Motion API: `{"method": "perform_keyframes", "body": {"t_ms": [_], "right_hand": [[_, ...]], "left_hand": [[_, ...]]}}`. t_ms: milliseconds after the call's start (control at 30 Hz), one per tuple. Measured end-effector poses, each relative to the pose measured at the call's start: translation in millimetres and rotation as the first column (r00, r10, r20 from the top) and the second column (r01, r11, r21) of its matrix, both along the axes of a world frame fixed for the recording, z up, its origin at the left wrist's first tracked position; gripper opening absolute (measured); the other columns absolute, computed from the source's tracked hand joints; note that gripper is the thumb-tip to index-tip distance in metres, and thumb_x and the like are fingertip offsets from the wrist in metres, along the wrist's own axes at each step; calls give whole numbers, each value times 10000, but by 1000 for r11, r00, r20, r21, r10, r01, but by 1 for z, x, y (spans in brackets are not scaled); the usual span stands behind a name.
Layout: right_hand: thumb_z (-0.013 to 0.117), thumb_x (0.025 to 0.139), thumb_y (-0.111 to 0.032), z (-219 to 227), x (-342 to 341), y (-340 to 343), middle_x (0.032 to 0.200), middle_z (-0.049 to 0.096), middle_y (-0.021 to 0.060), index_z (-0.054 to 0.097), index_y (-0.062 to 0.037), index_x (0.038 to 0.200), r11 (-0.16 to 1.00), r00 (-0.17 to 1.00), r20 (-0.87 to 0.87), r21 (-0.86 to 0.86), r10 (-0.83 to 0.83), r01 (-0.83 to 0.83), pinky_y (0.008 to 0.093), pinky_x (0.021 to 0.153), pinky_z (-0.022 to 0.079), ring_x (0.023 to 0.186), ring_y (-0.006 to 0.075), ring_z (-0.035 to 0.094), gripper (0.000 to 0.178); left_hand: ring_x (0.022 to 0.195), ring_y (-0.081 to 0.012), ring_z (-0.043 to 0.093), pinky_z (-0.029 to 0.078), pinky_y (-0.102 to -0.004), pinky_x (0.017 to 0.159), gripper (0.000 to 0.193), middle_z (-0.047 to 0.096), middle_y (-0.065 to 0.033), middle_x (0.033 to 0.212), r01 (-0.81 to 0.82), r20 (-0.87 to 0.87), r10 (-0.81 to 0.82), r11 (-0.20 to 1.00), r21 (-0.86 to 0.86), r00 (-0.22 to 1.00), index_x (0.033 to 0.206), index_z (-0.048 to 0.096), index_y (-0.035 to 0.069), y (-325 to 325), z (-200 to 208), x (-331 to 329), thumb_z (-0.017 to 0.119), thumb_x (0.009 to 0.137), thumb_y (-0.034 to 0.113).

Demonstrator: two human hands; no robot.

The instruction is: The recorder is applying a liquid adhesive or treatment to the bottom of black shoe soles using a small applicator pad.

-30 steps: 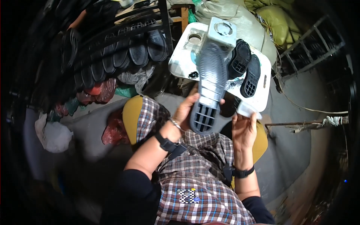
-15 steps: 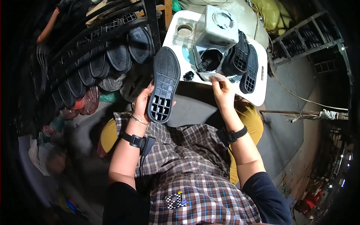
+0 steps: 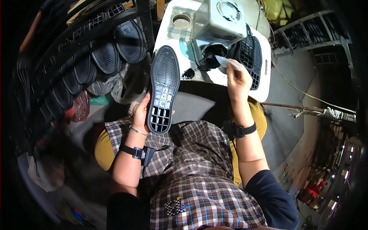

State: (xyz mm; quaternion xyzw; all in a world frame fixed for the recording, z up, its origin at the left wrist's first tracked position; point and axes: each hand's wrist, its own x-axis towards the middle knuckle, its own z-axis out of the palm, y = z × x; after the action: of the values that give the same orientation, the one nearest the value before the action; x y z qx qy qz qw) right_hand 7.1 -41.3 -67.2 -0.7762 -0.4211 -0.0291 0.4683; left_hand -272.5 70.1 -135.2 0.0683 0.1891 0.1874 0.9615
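My left hand (image 3: 142,112) grips a black shoe sole (image 3: 165,82) by its edge near the heel. The sole stands tilted with its ribbed, gridded inner face showing and square holes at the heel end. Pinched in my right hand (image 3: 240,84) is a pale flat scraper-like piece (image 3: 230,63). Its tip is at the black-coated opening (image 3: 213,53) of a cut white plastic jug (image 3: 225,23); whether it touches the black paste I cannot tell. Two more black soles (image 3: 255,74) lean behind my right hand on a white plastic stool (image 3: 265,89).
A dark rack with several black soles (image 3: 130,41) stands at the left. Below it are clear and red plastic bags (image 3: 80,104). A black smear (image 3: 188,73) lies on the stool's near edge. To the right are a metal frame (image 3: 311,32), a thin cord and a stick (image 3: 291,106).
My right hand has lifted and tilted the scraper-like piece from the jug's lower edge up to its black opening. The sole in my left hand has shifted slightly left and down.
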Motion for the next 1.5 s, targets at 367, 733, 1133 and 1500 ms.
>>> {"method": "perform_keyframes", "body": {"t_ms": [367, 733, 1133, 1500], "right_hand": [[617, 944, -214, -16, 23, 2, 801, 649, 44, 606, -12, 1032, 984, 748, -656, 176, 101, 22, 218, 651, 499, 688, 82, 592, 220], [616, 917, -110, -37, -84, 53, 840, 626, 71, 542, 2, 1063, 974, 462, -858, 217, 225, -70, 230, 574, 512, 632, 105, 595, 198], [609, 923, -127, -66, -88, 85, 796, 622, 69, 533, 18, 1078, 989, 728, -674, 140, 125, -41, 228, 576, 487, 612, 88, 584, 225], [606, 925, -157, -59, -74, 80, 782, 649, 58, 566, 25, 1046, 969, 687, -693, 77, 220, -233, 248, 576, 493, 628, 98, 604, 222]], "left_hand": [[1153, -334, 579, 442, -627, 954, 482, 551, -142, 1320, 76, 49, -72, 993, -88, 996, 1351, 481, 110, -4, -13, -5, 414, 988, 420], [1119, -327, 597, 451, -642, 927, 464, 580, -123, 1273, 39, 14, -38, 997, -72, 999, 1376, 448, 176, -4, -29, -13, 386, 999, 439], [1150, -309, 574, 496, -573, 912, 501, 522, -122, 1335, 13, -20, -14, 997, -71, 1000, 1449, 341, 184, -4, -33, -14, 382, 1002, 408], [1118, -316, 594, 474, -624, 909, 518, 552, -115, 1299, 24, -43, -27, 997, -69, 999, 1400, 418, 195, -4, -33, -11, 384, 983, 500]]}}
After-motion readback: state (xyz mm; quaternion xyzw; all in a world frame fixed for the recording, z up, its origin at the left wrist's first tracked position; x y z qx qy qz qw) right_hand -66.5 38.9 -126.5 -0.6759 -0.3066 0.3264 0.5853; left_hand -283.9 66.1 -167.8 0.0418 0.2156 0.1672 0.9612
